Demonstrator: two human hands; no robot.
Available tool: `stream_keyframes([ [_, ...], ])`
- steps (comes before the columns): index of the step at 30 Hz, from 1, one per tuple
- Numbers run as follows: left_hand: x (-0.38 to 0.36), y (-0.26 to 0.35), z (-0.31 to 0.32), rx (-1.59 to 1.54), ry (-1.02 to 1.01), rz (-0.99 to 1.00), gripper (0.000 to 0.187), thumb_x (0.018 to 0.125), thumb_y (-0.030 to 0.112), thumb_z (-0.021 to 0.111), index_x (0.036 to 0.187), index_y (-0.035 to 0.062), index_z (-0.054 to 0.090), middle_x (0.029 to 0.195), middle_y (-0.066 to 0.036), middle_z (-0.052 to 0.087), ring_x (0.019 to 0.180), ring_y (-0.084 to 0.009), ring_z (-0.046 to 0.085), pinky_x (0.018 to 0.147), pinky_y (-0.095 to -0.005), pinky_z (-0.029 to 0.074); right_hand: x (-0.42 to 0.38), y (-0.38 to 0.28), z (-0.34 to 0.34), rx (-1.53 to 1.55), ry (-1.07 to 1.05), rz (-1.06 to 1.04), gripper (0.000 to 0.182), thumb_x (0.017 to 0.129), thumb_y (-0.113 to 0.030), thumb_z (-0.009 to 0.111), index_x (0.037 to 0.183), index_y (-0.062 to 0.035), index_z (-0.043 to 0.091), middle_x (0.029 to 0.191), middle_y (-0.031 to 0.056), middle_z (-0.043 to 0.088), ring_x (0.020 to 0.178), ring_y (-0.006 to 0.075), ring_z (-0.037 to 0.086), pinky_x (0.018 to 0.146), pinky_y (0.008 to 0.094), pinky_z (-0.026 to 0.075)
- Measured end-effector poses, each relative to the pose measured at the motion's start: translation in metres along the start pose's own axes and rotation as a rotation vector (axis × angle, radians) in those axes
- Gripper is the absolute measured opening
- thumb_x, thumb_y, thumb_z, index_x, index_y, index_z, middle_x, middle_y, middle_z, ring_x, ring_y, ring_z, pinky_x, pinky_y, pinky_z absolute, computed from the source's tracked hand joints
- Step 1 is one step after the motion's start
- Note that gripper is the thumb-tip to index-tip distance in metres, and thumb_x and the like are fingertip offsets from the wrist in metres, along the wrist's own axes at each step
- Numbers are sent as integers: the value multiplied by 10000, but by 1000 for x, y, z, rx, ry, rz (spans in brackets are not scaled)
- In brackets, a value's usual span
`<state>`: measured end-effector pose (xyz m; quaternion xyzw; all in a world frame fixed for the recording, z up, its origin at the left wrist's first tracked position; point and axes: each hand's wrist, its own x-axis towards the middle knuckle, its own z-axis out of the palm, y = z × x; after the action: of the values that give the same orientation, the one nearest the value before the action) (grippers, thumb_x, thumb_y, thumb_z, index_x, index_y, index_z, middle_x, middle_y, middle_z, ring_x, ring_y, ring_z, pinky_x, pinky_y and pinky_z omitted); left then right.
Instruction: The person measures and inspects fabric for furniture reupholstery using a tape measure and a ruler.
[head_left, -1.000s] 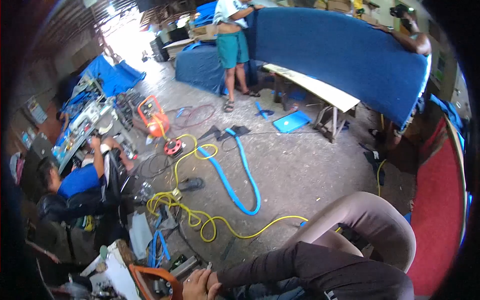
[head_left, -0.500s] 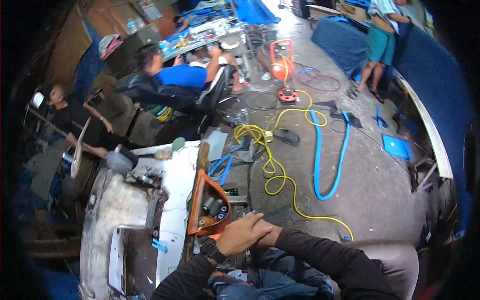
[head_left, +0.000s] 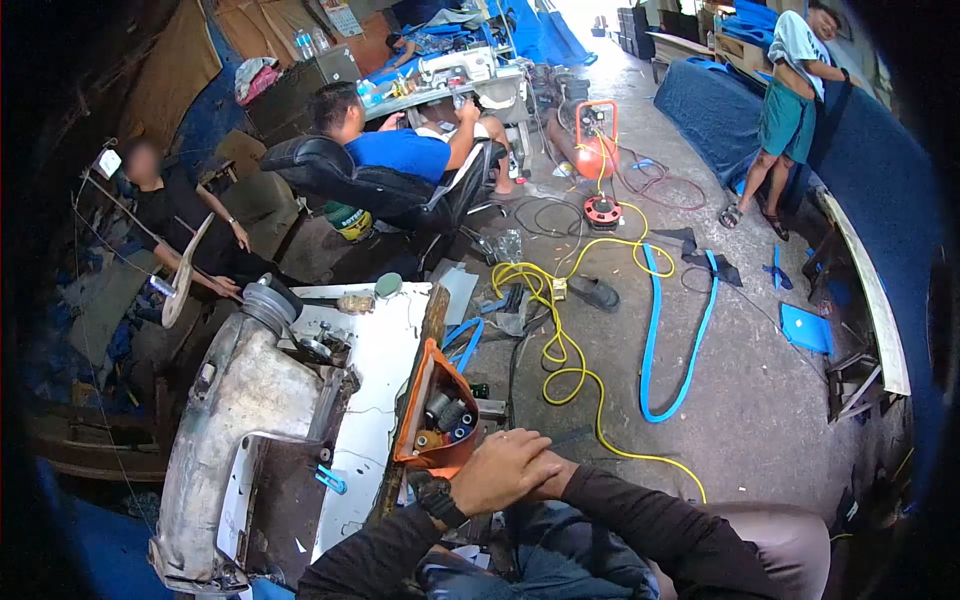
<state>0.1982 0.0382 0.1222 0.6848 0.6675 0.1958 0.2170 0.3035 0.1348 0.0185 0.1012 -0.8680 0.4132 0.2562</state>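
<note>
My left hand [head_left: 500,470], with a dark watch at its wrist, lies across my right hand [head_left: 551,481] above my lap. The left fingers are stretched out and hold no object. Most of the right hand, including its fingers, is hidden beneath. Just left of them hangs an orange pouch [head_left: 403,443] with thread spools [head_left: 453,413] inside, at the edge of a white sewing table [head_left: 372,425]. On that table stands a worn sewing machine [head_left: 225,420]. A small blue tool [head_left: 330,479], perhaps thread snips, lies beside the machine.
A yellow cord [head_left: 603,430] winds over the floor to a red reel [head_left: 602,211] near an orange compressor [head_left: 597,157]. Blue strips [head_left: 650,350] lie to the right. One person [head_left: 400,153] sits ahead; others are at the left [head_left: 165,205] and upper right [head_left: 785,110].
The view has shifted, so the surroundings appear slightly lower and mostly further right. My hands stay laid one over the other. The picture is sharper now.
</note>
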Motion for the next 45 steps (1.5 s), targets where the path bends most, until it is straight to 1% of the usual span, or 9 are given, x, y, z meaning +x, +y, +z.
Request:
stream_keyframes([
  [5, 1, -2, 3, 37, 14, 164, 501, 1001, 406, 530, 1223, -32, 632, 1247, -225, 626, 1196, -361, 576, 1044, -456, 427, -3, 1, -3, -26, -113, 31, 292, 805, -191, 650, 1059, -49, 676, 1105, 201, 652, 1096, 393, 586, 962, 482, 465],
  [11, -2, -1, 2, 79, -63, 80, 632, 994, 539, 492, 1356, 27, 562, 1355, -200, 582, 1270, -373, 541, 1057, -454, 432, -2, 2, -5, -53, -173, 38, 303, 816, -201, 645, 1073, -42, 667, 1112, 205, 642, 1091, 395, 585, 958, 482, 464],
  [14, -3, 9, -9, 6, -149, -165, 743, 968, 625, 480, 1422, 36, 498, 1376, -212, 569, 1262, -392, 556, 1037, -463, 461, -2, 1, -8, -50, -194, 44, 308, 821, -206, 642, 1079, -39, 663, 1115, 207, 638, 1089, 396, 585, 957, 482, 463],
  [20, -5, -2, -8, -52, -181, -336, 877, 925, 705, 485, 1460, 12, 442, 1359, -255, 573, 1207, -430, 593, 1005, -473, 488, 0, 12, 6, 27, -264, 140, 284, 804, -187, 645, 1046, -42, 666, 1065, 198, 657, 1039, 398, 606, 914, 479, 485],
  [29, -4, -3, -13, -117, -126, -262, 651, 1030, 536, 407, 1368, -5, 537, 1315, -236, 609, 1180, -413, 607, 996, -446, 488, 7, 5, 5, -257, -289, -5, 261, 847, -194, 597, 1056, -58, 675, 1076, 177, 669, 1041, 371, 617, 925, 478, 489],
  [36, -5, 5, -6, -62, 1, -164, 482, 1036, 389, 472, 1301, 4, 589, 1281, -220, 628, 1184, -386, 606, 982, -428, 502, -1, 21, 15, -360, -396, 3, 337, 855, -227, 601, 1153, -76, 648, 1196, 174, 621, 1147, 375, 548, 991, 483, 446],
  [37, -4, 10, -6, -34, 34, -112, 461, 1029, 368, 492, 1297, 7, 592, 1277, -219, 627, 1182, -384, 607, 980, -425, 505, -1, 11, 5, -385, -305, -49, 341, 879, -214, 603, 1180, -55, 630, 1186, 161, 639, 1174, 360, 576, 984, 464, 476],
  [39, -6, 12, 2, 157, 55, 143, 441, 1002, 342, 545, 1299, 18, 586, 1286, -205, 606, 1189, -384, 592, 1003, -434, 488, 0, 2, -4, -284, -202, -24, 345, 872, -226, 613, 1175, -63, 638, 1191, 156, 639, 1180, 358, 572, 989, 466, 473],
  [45, -7, 28, -12, 88, 12, 128, 443, 969, 316, 601, 1295, 17, 574, 1309, -195, 573, 1202, -383, 569, 1030, -457, 455, -13, -2, -15, 380, -47, 249, 358, 850, -263, 644, 1160, -85, 660, 1207, 142, 640, 1199, 353, 558, 1007, 471, 464],
])
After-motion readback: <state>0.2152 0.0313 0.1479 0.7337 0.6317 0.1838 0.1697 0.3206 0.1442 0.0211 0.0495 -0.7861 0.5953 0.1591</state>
